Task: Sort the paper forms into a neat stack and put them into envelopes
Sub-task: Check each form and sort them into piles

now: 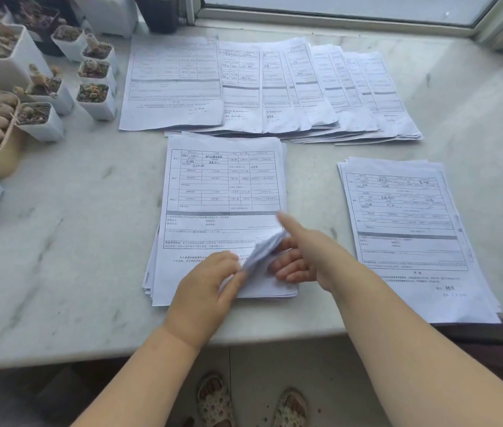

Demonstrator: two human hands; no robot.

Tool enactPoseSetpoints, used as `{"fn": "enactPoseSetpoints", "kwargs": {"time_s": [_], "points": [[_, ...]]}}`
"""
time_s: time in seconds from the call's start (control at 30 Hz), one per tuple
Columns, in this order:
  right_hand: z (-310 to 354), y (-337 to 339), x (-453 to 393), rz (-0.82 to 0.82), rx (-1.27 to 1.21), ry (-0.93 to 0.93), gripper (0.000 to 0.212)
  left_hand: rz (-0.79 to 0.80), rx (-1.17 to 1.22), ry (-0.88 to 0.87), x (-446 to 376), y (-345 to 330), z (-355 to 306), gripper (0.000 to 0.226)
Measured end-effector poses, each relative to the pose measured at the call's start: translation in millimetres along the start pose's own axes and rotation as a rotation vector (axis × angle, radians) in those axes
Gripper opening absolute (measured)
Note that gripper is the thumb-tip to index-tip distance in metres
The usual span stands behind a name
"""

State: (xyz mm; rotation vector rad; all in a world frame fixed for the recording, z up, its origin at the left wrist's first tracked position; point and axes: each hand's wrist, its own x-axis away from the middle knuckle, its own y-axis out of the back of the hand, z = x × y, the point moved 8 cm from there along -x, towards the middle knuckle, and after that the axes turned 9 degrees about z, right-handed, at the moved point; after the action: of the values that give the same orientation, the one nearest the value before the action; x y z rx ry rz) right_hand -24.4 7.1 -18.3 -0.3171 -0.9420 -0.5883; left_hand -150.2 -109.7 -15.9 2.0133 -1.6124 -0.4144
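Corners of the middle stack (222, 192) lift between both hands — left hand (210, 285) pinching, right hand (299, 254) spread beneath; its length runs near-to-far.

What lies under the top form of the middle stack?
More forms: their edges fan out beneath the top form of the middle stack on the left and near sides. Their printed faces are covered, so their number cannot be told.

1. Marble tabletop (74, 241) under a window; small pots of succulents (40, 97) at far left.
2. Fanned row of forms (275, 87) along the back; right stack (407, 229) near the front edge.
3. Middle stack (222, 192): left hand (210, 282) pinches its lifted lower-right corner; right hand (302, 251) just beside, fingers spread on the sheets.
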Motion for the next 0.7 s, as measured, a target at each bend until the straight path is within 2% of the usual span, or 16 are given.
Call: {"fn": "enactPoseSetpoints", "kwargs": {"time_s": [0.07, 0.13, 0.27, 0.43, 0.5, 0.6, 0.7], "points": [[-1.9, 2.6, -6.0, -0.031, 0.060, 0.050, 0.019, 0.038, -0.065, -0.052, 4.7, -4.4, -6.5, 0.030], [-3.4, 9.9, -8.8, -0.075, 0.025, 0.128, 0.024, -0.031, -0.088, -0.082, 10.5, 2.1, -14.8, 0.031], [-13.1, 26.0, 5.0, -0.047, -0.159, 0.269, 0.026, -0.295, -0.088, -0.172, 21.0, 28.3, -41.6, 0.028], [-25.3, 59.8, 28.1, -0.109, -0.201, 0.344, 0.021, -0.395, -0.063, -0.160, 21.7, 26.4, -52.2, 0.031], [-32.0, 84.1, 39.9, -0.172, -0.190, 0.345, 0.021, -0.345, -0.075, -0.130, 18.0, 15.1, -50.4, 0.035], [-40.6, 138.8, 65.0, -0.341, -0.161, 0.338, 0.019, -0.127, -0.158, -0.058, 10.9, -12.4, -43.0, 0.044], [-55.6, 193.0, 82.7, -0.508, -0.029, 0.264, 0.022, 0.067, -0.227, 0.009, 4.1, -34.9, -37.9, 0.047]]}}
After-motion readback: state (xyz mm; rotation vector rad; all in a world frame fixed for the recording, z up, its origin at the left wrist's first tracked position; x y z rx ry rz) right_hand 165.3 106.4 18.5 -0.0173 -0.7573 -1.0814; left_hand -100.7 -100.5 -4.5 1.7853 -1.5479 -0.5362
